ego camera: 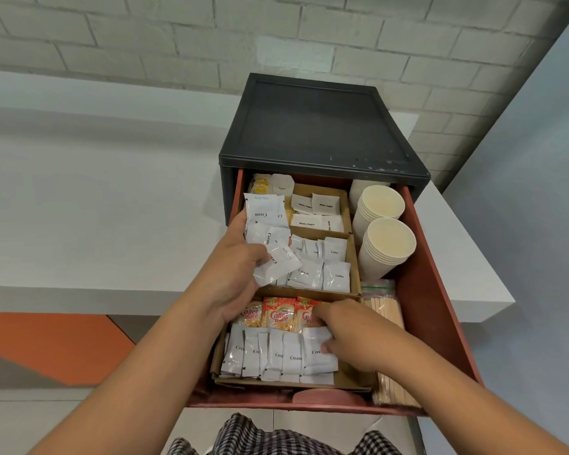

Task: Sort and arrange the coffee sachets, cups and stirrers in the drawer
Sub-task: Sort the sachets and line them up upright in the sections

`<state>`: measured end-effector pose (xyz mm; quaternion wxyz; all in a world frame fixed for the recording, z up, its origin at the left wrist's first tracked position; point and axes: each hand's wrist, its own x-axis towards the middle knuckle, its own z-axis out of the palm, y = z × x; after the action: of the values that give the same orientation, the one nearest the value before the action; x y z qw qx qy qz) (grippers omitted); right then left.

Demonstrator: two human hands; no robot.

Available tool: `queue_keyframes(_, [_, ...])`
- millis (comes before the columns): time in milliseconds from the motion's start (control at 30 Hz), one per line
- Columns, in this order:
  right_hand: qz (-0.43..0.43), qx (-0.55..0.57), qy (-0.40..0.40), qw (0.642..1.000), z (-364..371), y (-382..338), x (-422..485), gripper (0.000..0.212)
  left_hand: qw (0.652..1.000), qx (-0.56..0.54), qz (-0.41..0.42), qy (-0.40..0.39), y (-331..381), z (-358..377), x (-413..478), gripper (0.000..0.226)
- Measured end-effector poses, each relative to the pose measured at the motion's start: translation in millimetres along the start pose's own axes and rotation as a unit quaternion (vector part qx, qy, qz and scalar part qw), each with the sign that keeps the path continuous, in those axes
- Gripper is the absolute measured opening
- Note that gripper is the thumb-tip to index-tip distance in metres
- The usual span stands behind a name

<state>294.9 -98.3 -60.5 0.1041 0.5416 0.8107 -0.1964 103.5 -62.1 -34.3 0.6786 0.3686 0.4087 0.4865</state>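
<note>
The red drawer [440, 290] stands pulled out of a black cabinet [316, 126]. My left hand [234, 267] grips a bundle of white Cream sachets [265, 231] over the drawer's left side. My right hand [345, 333] has its fingers curled on the rightmost sachet of a row of white Cream sachets [276, 354] in the near cardboard compartment. Behind that row stand orange Coffee mate sachets [278, 313]. White Coffee sachets [334, 262] fill the middle compartment, White Sugar sachets [312, 208] the far one. Two stacks of paper cups [383, 238] lie at the right. Wooden stirrers [388, 323] lie in a bag along the right wall.
The cabinet sits on a white counter [112, 208] against a pale brick wall [211, 34]. Yellow sachets [260, 185] sit in the drawer's far left corner. An orange panel [46, 346] shows below the counter at left. My checked clothing [276, 438] appears at the bottom edge.
</note>
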Motion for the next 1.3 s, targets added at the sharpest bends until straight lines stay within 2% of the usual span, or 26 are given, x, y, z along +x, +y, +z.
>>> queue_keyframes(100, [-0.006, 0.004, -0.040, 0.999, -2.8, 3.2, 2.7, 0.040, 1.000, -0.001, -0.002, 0.004, -0.6, 0.2, -0.4, 0.073])
queue_keyframes(267, [-0.011, 0.053, -0.070, 0.996, -8.0, 1.7, 7.7, 0.027, 1.000, -0.015, -0.008, 0.024, 0.8, 2.0, -1.5, 0.073])
queue_keyframes(500, [-0.022, 0.031, 0.010, 0.999, -11.7, -7.6, 3.2, 0.018, 1.000, -0.019, -0.006, 0.022, -1.2, 0.0, 0.9, 0.075])
queue_keyframes(667, [-0.023, 0.007, 0.000, 1.000, -17.1, -0.6, -1.0, 0.004, 1.000, -0.008, -0.007, 0.014, -3.0, -1.3, 2.2, 0.075])
queue_keyframes(800, [-0.019, 0.004, -0.032, 0.999, -10.9, -5.3, -1.6, 0.020, 1.000, -0.006, -0.005, 0.022, -3.1, -1.0, 2.6, 0.076])
queue_keyframes(900, [-0.007, -0.017, 0.021, 1.000, -16.0, -4.8, -0.6, 0.028, 1.000, 0.000, 0.007, 0.023, -4.1, -2.9, 3.4, 0.077])
queue_keyframes(1000, [0.006, 0.045, 0.147, 0.988, -29.7, 3.0, 10.1, 0.018, 0.999, -0.001, 0.018, 0.035, -5.0, -3.8, 3.7, 0.075])
queue_keyframes(1067, [0.016, 0.083, 0.216, 0.973, -36.0, 6.4, 24.6, 0.023, 0.999, -0.005, 0.025, 0.039, -5.2, -3.9, 3.4, 0.076])
queue_keyframes(1167, [0.033, 0.089, 0.218, 0.971, -36.6, 9.0, 49.3, 0.048, 0.998, 0.000, 0.027, 0.049, -4.9, -3.9, 1.6, 0.081])
queue_keyframes(1300, [0.040, 0.120, 0.197, 0.972, -33.9, 11.3, 71.2, 0.045, 0.998, -0.001, 0.028, 0.054, -5.1, -4.3, 0.8, 0.085])
